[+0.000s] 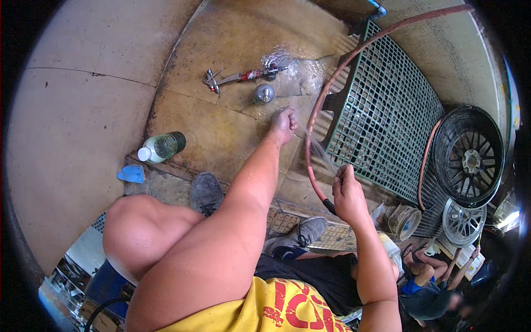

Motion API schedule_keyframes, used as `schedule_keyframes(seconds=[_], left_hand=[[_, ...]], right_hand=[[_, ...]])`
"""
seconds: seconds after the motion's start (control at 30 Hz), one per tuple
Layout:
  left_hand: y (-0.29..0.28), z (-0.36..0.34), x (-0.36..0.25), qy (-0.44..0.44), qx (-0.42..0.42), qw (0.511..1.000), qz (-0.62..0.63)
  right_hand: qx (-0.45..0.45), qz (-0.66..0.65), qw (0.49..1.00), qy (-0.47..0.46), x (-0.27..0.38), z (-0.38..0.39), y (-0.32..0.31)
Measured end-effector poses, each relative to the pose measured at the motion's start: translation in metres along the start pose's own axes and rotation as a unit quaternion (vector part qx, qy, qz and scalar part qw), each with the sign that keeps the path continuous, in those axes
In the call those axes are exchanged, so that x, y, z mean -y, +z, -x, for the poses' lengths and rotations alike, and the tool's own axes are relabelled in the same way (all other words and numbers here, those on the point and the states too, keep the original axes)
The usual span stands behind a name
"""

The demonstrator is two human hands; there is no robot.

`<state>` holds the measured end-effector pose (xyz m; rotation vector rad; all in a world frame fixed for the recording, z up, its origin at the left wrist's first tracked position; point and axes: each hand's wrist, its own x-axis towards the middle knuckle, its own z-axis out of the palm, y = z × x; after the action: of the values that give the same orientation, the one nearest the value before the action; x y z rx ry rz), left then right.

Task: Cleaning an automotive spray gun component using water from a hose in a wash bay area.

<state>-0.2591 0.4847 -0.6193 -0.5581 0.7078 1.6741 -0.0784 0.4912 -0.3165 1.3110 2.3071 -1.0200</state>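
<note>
My right hand [349, 193] is closed at the dark end of a reddish-brown hose [313, 166]. A pale, blurred streak, like a jet, runs from its fingers toward my left hand [284, 125]. That left hand is a fist above the stained floor panel; anything inside it is hidden. Just beyond it sits a round, shiny metal piece [264, 93]. Farther off lies a metal spray gun [212, 81], touching or beside a red-and-grey tool with a dark end [255, 74]. Water [304, 69] ripples on the panel near them.
A green plastic grid [381, 110] rises on the right, the hose curving past it. Beyond are a black wheel rim [470, 160], a silver rim [464, 221] and a bucket [404, 221]. A bottle [163, 147] and blue scrap [131, 174] lie left. Another person [431, 288] sits lower right.
</note>
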Motion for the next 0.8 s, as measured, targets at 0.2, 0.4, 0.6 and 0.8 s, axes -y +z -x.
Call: schedule_keyframes(seconds=[0.2, 0.4, 0.6, 0.8], left_hand=[[-0.005, 0.0, -0.006, -0.004, 0.02, 1.0, 0.004], [0.007, 0.008, 0.0, 0.038, -0.01, 0.997, -0.062], [0.006, 0.008, 0.0, 0.058, 0.001, 0.995, -0.082], [0.004, 0.007, 0.0, 0.077, -0.014, 0.992, -0.098]], right_hand=[[0.001, 0.001, 1.0, -0.005, 0.006, -0.001, 0.0], [-0.016, 0.026, 0.999, -0.011, -0.003, 0.0, 0.0], [-0.009, 0.009, 1.0, -0.006, -0.002, -0.002, -0.001], [-0.011, 0.018, 1.0, -0.022, -0.007, -0.002, 0.002]])
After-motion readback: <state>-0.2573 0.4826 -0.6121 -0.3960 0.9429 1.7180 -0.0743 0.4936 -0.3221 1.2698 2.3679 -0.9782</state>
